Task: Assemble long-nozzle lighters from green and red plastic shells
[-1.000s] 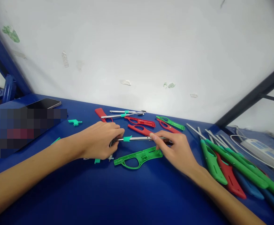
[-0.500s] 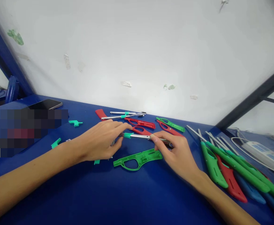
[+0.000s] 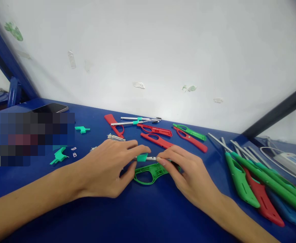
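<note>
Between my two hands is a thin metal tube (image 3: 151,158) with a teal plastic piece (image 3: 142,157) on it. My left hand (image 3: 109,167) pinches its left end by the teal piece. The thumb and fingers of my right hand (image 3: 191,168) close on the tube's right end. Just below lies a green handle half (image 3: 153,173), inner side up, partly covered by both hands. Behind them rest a red handle half (image 3: 156,140), an open red half (image 3: 155,130) and two metal tubes with teal pieces (image 3: 137,123).
Assembled green, red and blue lighters (image 3: 243,189) are piled at the right, near a white power strip (image 3: 292,160). Loose teal pieces (image 3: 59,155) lie at the left. A phone (image 3: 53,108) is at the back left, before the white wall.
Both hands have come lower with the tube, now over the green handle half. The left hand covers that half's left tip. The view has shifted slightly.
</note>
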`<state>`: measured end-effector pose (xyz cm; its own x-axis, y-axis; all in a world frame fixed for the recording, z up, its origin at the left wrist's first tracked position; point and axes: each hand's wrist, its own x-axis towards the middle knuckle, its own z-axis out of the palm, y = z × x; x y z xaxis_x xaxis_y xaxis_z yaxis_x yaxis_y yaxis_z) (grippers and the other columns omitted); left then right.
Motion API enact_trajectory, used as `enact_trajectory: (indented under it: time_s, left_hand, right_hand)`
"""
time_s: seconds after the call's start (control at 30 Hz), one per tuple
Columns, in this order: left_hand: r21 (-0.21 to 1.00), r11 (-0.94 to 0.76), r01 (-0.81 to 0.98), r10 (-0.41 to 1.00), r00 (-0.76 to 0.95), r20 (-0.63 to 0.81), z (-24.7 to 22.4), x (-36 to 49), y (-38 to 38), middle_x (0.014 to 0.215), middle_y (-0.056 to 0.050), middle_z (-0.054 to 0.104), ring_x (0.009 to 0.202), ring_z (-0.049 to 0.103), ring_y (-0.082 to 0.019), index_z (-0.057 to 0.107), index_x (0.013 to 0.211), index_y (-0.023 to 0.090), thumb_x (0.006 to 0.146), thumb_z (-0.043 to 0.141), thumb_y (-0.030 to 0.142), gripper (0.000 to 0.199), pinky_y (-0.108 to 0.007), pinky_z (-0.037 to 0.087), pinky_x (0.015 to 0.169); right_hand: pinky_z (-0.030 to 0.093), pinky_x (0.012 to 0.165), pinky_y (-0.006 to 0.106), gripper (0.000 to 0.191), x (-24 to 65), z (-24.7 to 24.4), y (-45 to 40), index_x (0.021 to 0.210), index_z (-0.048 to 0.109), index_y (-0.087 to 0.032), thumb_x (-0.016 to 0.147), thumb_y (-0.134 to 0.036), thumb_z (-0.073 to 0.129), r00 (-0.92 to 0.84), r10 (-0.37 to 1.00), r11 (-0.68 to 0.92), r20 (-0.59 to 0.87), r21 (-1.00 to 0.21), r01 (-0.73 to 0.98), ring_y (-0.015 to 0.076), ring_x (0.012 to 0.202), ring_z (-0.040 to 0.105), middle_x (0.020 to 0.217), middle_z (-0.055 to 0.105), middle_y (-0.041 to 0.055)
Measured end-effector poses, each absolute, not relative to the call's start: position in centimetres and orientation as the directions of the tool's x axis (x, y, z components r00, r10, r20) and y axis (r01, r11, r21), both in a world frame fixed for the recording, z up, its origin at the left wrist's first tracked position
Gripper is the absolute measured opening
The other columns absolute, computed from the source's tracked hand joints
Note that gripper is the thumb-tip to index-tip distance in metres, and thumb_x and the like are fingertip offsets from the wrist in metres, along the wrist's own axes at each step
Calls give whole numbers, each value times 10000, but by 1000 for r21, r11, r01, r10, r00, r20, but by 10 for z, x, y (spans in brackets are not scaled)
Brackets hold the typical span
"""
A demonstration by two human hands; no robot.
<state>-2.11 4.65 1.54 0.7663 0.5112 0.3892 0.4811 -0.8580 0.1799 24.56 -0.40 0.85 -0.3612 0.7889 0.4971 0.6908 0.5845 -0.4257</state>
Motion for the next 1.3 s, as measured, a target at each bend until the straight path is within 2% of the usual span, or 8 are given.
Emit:
enact_trajectory:
  time_s: [0.17,0.3,0.4,0.63,0.8,0.93,1.1,1.3]
  left_hand:
    - [172,-866,471,500,788,359,15,-20,41,999,-20,780,716,753,-217,647,1424,288,1049,486,220,414,-378,455,589]
    - [151,-859,489,507,773,381,14,-17,37,953,-23,784,677,735,-210,704,1183,274,1091,553,366,199,-384,425,558]
    - [101,-856,507,501,767,401,15,-17,35,820,-3,741,588,682,-195,675,1008,268,1148,505,390,252,-382,372,506]
    - [-4,-901,434,393,820,415,16,-21,29,898,-33,784,559,674,-186,671,1183,264,1132,354,173,333,-393,367,466]
    - [-26,-879,477,418,795,440,14,-22,31,936,-55,797,572,685,-201,673,1176,266,1189,306,252,368,-401,371,456]
    - [27,-867,497,458,776,434,12,-22,32,919,-42,755,599,702,-208,683,1147,252,1187,344,255,342,-398,387,453]
    - [86,-855,511,508,794,335,17,-23,31,875,-24,717,647,692,-197,690,1028,245,1127,429,175,288,-357,456,536]
    - [64,-855,514,512,822,250,17,-23,29,888,-33,719,722,714,-214,707,1023,232,1084,504,152,226,-340,449,585]
  right_hand:
    - [562,792,344,199,246,10,-7,1082,776,-248,1161,-208,598,-413,762,620,499,-374,690,192,864,759,995,796,15]
    - [565,782,343,218,244,9,-12,1100,767,-270,1182,-243,566,-436,751,632,496,-350,691,183,851,751,979,785,1]
    - [569,763,337,210,242,7,-17,1118,756,-289,1187,-264,559,-436,747,634,502,-340,694,178,843,742,995,778,-3]
    - [602,770,319,140,238,8,-18,1160,707,-302,1187,-286,571,-449,718,653,531,-294,698,165,844,776,1023,784,-4]
    - [650,846,297,151,238,6,-18,1271,666,-337,1151,-251,635,-415,758,619,503,-358,698,173,937,808,1119,783,-4]
    - [664,853,278,260,241,9,-16,1346,648,-332,1121,-203,666,-385,779,593,495,-383,708,181,1025,823,1224,781,22]
    - [623,878,309,208,244,12,-13,1187,700,-340,1102,-150,692,-420,793,592,442,-395,703,165,980,816,1088,833,-57]
    - [613,946,342,169,245,8,-13,1223,717,-363,1119,-235,684,-402,854,517,329,-453,727,168,1053,804,1154,852,-84]
